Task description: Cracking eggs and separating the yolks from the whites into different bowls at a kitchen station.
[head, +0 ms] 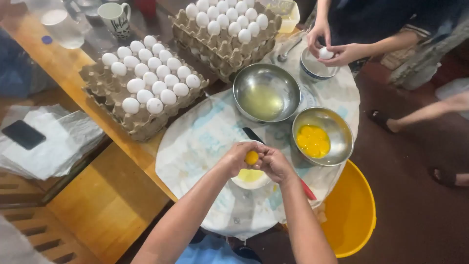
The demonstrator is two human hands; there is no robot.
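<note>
Left hand [239,155] and right hand [274,164], fingers closed round egg yolk [252,157] above small white bowl [250,179]; tighter pinch could burst yolk into white below.

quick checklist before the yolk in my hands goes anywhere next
1. Yolk whole, held between left hand and right hand: ok.
2. White bowl directly under the yolk: ok.
3. Metal bowl of yolks within reach, with room: ok.
4. Metal bowl of whites free of yolk: ok, none visible.
5. Shell fragments on the yolk: cannot tell.
6. Other person's hands clear of the yolk bowl: ok.
</note>
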